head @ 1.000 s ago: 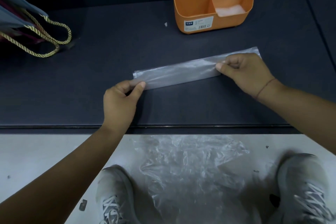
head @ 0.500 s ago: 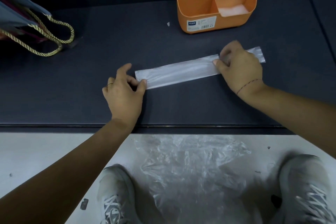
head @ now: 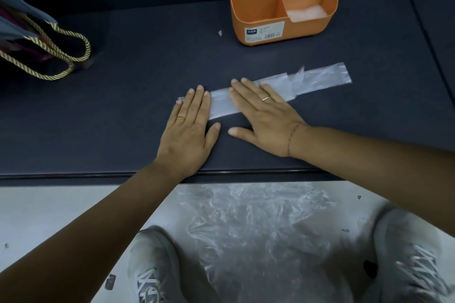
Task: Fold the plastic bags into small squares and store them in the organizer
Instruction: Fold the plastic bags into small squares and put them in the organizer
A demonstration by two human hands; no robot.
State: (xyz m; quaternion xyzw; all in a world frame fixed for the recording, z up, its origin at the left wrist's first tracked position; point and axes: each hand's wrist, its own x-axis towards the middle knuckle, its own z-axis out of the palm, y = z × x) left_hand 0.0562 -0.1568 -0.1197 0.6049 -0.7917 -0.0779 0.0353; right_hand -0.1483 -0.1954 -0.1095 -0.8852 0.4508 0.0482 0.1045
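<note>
A clear plastic bag [head: 317, 80], folded into a long narrow strip, lies slanted on the dark table [head: 123, 115]. My left hand [head: 188, 128] rests flat, palm down, with its fingers on the strip's left end. My right hand [head: 264, 115] lies flat over the strip's middle, fingers spread. The strip's right end sticks out free past my right hand. The orange organizer [head: 261, 7] stands at the back of the table, with folded clear bags in its compartments.
A bag with gold rope handles [head: 49, 51] sits at the table's left. A heap of loose clear plastic bags [head: 253, 229] lies on the floor between my two grey shoes, below the table's front edge [head: 73, 176].
Both hands have let go of the strip's ends and flattened onto it. My right hand slid left from the right end to the middle, next to my left hand.
</note>
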